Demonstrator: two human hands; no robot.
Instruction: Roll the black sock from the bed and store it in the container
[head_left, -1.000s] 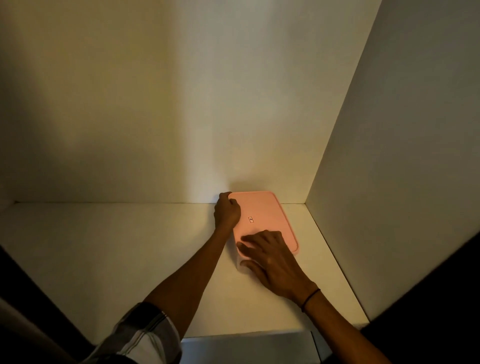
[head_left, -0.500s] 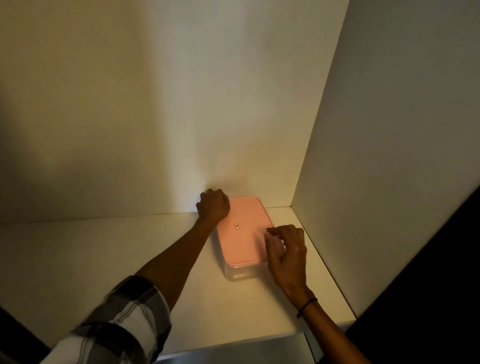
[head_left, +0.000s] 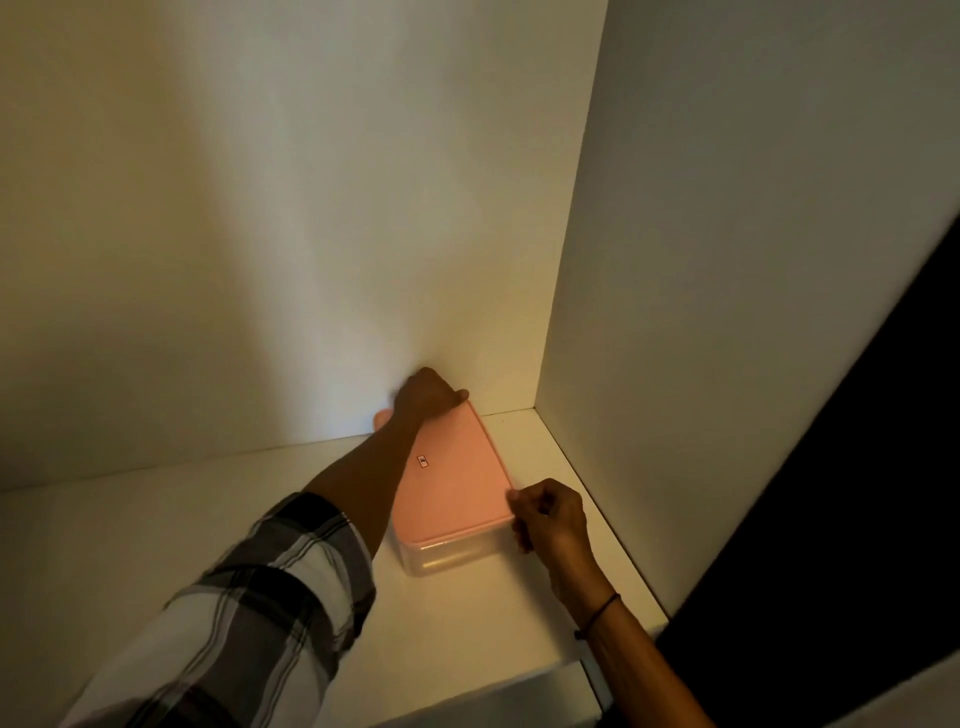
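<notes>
A clear plastic container with a pink lid (head_left: 457, 486) sits on a white shelf (head_left: 156, 545), near the back right corner. My left hand (head_left: 426, 397) curls over the lid's far edge against the back wall. At the near right corner of the lid, my right hand (head_left: 548, 514) grips the rim with bent fingers. The lid lies flat on the container. No black sock shows; the container's inside is hidden behind the lid and dim walls.
The shelf is enclosed by a white back wall (head_left: 260, 234) and a white right side panel (head_left: 727, 312). A narrow strip of shelf lies between container and side panel. The shelf's front edge (head_left: 493, 691) runs below my arms. Dark space lies at far right.
My left hand has moved from the lid's far left corner along the back edge toward the right. My right hand left the lid's top and now grips its near right corner.
</notes>
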